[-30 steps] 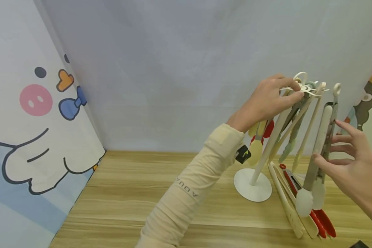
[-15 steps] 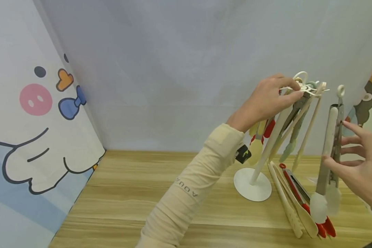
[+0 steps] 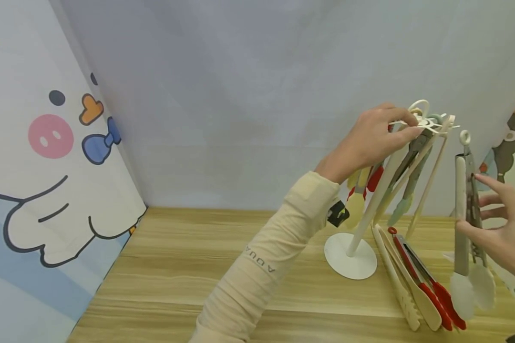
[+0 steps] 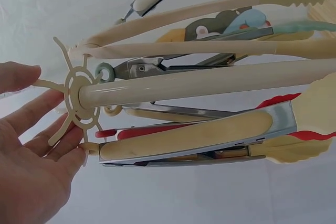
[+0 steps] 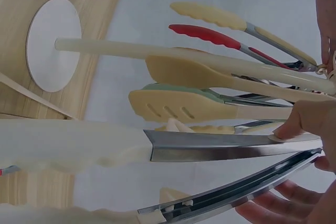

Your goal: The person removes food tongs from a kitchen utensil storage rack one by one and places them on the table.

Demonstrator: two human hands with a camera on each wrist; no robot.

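Observation:
My left hand (image 3: 371, 138) holds the hooked top of a white utensil stand (image 3: 365, 216), thumb and fingers at the hook ring (image 4: 75, 88). Several tongs with yellow, red, green and beige tips hang from its hooks, including the yellow-handled tongs (image 4: 199, 135). To the right of the stand, my right hand (image 3: 508, 216) holds steel tongs with white tips (image 3: 461, 205) upright, thumb on one arm and fingers at the other. Their loop end points up and the white tips hang down, spread slightly apart. In the right wrist view, the white tongs (image 5: 210, 145) pass in front of the hanging ones.
On the wooden table (image 3: 176, 267), beige tongs (image 3: 396, 276) and red-tipped tongs (image 3: 433, 288) lie right of the stand's round base (image 3: 341, 257). A grey cloth backdrop (image 3: 240, 119) stands behind, with a cartoon-printed panel (image 3: 17, 190) at left.
My right hand has carried the white-tipped tongs right and down, away from the stand, uncovering more of the red-tipped tongs on the table. My left hand stays on the stand's top.

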